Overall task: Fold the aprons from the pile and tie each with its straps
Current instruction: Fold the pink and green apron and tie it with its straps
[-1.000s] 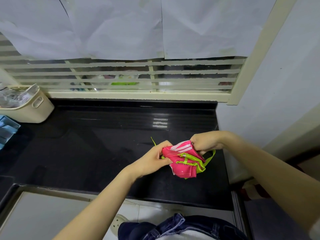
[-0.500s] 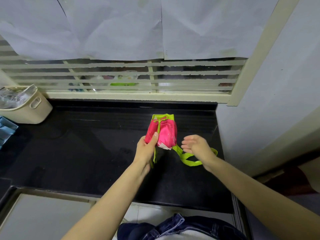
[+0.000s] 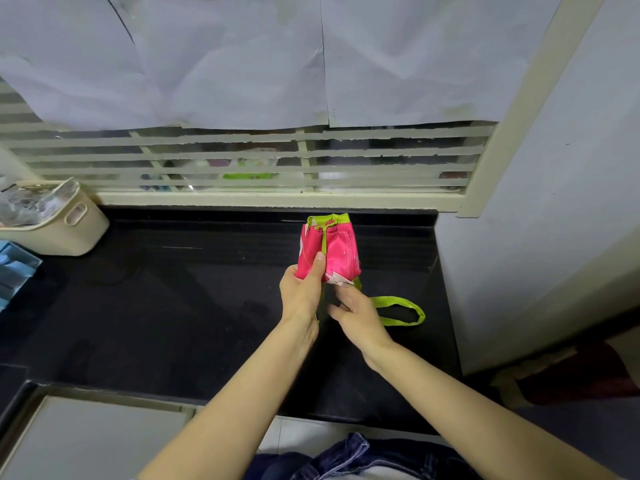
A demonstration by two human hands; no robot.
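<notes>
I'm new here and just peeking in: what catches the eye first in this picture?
A bright pink folded apron stands out against the black counter, near its back edge, gripped by the left hand. A lime-green strap loops across the counter just right of the right hand.

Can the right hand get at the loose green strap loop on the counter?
Probably yes: the right hand lies open beside the green strap loop, which rests uncovered on the counter, clear of the apron the left hand grips.

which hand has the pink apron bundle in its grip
The left hand, thumb on the folded pink apron; the right hand is below it, beside the green strap loop.
</notes>
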